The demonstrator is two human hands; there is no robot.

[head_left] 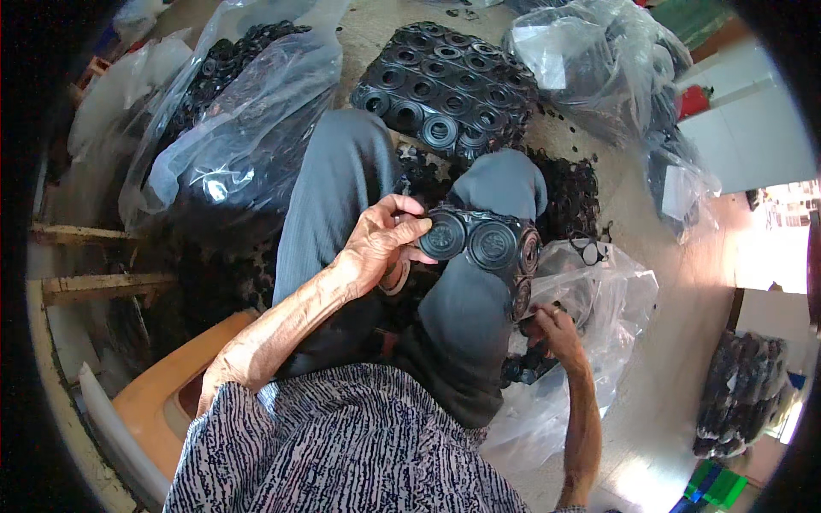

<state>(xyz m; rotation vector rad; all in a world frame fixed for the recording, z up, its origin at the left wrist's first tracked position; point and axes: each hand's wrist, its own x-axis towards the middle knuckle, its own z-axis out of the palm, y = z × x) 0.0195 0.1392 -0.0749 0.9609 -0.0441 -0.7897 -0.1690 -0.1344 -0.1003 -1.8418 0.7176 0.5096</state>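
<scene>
My left hand (pixel 385 239) pinches one end of a strip of black moulded rubber discs (pixel 493 244) between thumb and fingers. The strip lies across my right thigh, and its far end bends down over the outer side of the leg. Lower on the right, my right hand (pixel 558 332) is closed over an open clear plastic bag (pixel 629 295) that has black rubber pieces in it. Something dark shows at its fingertips, too small to name.
A stack of black rubber sheets with round rings (pixel 445 81) stands beyond my knees. Filled clear bags stand at the left (pixel 248 128) and far right (pixel 590 60). Black scraps (pixel 573 192) cover the floor between. An orange-brown chair (pixel 167 393) is at my left.
</scene>
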